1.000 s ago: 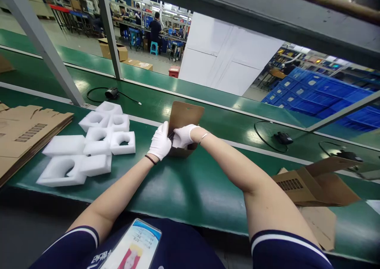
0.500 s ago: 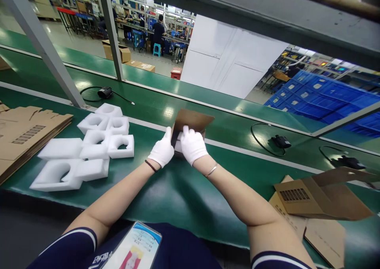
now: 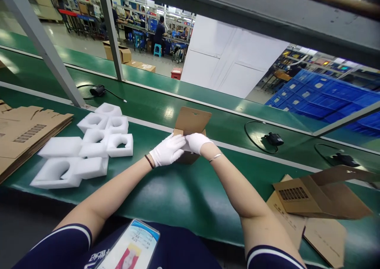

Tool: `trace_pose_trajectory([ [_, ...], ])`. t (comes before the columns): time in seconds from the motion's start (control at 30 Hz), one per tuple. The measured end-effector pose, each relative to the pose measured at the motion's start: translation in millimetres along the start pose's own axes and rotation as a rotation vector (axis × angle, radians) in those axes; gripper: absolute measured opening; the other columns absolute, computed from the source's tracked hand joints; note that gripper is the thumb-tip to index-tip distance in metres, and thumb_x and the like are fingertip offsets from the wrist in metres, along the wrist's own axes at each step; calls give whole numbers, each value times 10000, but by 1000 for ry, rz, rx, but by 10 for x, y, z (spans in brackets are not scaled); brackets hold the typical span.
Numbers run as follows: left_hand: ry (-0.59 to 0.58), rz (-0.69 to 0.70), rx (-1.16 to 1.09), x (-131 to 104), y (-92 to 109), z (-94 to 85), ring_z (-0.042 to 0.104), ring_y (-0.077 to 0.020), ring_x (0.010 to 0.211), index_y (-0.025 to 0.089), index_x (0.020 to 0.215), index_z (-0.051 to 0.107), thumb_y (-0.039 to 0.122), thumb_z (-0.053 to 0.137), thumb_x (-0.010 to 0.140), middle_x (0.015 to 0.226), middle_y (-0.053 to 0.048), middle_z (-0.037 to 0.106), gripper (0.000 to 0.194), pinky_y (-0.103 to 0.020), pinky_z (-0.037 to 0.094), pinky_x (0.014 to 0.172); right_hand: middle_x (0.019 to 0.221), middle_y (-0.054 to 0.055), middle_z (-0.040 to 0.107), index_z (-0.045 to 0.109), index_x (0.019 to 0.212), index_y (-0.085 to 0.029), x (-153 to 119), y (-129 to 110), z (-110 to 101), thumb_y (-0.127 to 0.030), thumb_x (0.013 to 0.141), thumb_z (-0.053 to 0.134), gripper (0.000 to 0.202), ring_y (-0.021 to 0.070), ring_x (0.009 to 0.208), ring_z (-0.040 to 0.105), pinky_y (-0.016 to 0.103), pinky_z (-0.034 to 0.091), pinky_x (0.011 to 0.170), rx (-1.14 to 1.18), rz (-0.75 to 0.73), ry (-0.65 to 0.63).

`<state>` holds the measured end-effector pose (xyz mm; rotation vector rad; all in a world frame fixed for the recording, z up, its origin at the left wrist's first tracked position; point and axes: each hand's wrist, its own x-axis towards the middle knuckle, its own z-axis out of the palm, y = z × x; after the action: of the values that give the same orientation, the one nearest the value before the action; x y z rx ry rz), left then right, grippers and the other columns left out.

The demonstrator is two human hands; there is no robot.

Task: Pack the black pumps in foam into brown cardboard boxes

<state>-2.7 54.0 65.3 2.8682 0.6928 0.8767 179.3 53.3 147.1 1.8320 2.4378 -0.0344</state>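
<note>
Grip: closure unclear, both; L hand point(image 3: 168, 150) at L side of open carton point(image 3: 190, 158), R hand point(image 3: 197, 143) at R, raised flap point(image 3: 192, 119) just beyond.

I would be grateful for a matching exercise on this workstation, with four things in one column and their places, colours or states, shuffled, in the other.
1. Foam pieces
2. Open box
3. Stacked crates
4. Flattened cardboard stack

A. Blue, beyond the green benches
B. At the picture's left edge
C. White, between the cardboard stack and the left hand
D. Flap raised, at the gloved hands

Right pairs: 1-C, 2-D, 3-A, 4-B
</note>
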Motion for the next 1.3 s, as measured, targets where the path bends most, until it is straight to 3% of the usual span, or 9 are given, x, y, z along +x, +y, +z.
trace_pose_trajectory([
  [0.1,-44,1,-11,80,61,-118,568,-307,1122,129,956,659,625,542,903,1098,-151,646,512,-489,430,1041,1193,96,681,658,1221,-215,-214,445,30,-168,910,475,364,234,1051,652,380,505,967,348,82,302],
  [0.2,19,23,-56,89,49,-67,552,-305,1162,141,937,684,585,570,909,1080,-140,659,459,-486,411,1066,1383,148,564,398,1482,-177,-299,732,334,-327,850,607,682,240,1026,652,393,555,906,1044,181,434],
  [0.3,108,-44,-154,38,-42,97,582,-288,1118,152,1158,662,501,588,924,1094,-128,661,426,-485,447,1034,1493,170,443,212,1556,-198,-196,707,792,-504,721,771,1050,268,1112,621,404,560,920,1435,89,397],
  [0.47,243,-251,-422,-73,-214,314,653,-258,987,172,1546,281,525,692,841,1073,-115,662,889,-443,551,887,1518,123,419,276,1527,-244,22,526,1163,-684,769,674,962,260,1297,511,378,505,1021,1584,33,494],
  [0.6,251,-328,-578,-103,-210,307,662,-252,1014,180,1571,204,514,720,818,1083,-123,670,972,-418,559,888,1526,169,394,10,1573,-224,105,506,998,-673,785,621,1094,264,1240,561,422,520,978,1523,-5,374],
  [0.83,503,-441,-1168,-58,-50,249,626,-322,1174,130,1581,-69,697,758,689,1187,-194,670,1342,-494,477,1049,1234,164,612,584,925,-216,170,521,1124,-506,623,854,499,344,1081,635,540,532,938,1483,-41,650],
  [0.93,478,-548,-1281,-11,-53,127,558,-334,1278,164,1588,161,617,836,647,1349,-200,590,1244,-487,413,1131,1346,150,560,638,862,-212,84,559,1234,-605,771,717,411,370,1248,543,562,460,1043,1472,-99,664],
  [1.07,436,-622,-1152,33,-29,5,612,-331,1201,155,1461,476,451,903,617,1269,-151,652,992,-481,514,1042,1531,151,382,606,1241,-223,-111,503,1183,-748,809,594,680,384,1397,379,587,329,1148,1195,-249,590],
  [1.3,699,-665,-831,-69,-8,297,613,-298,1151,171,1000,751,318,889,640,1230,-136,621,412,-496,478,1084,1256,129,623,652,1133,-203,-89,342,1272,-432,908,666,321,343,1334,471,638,376,1113,858,-315,919],
])
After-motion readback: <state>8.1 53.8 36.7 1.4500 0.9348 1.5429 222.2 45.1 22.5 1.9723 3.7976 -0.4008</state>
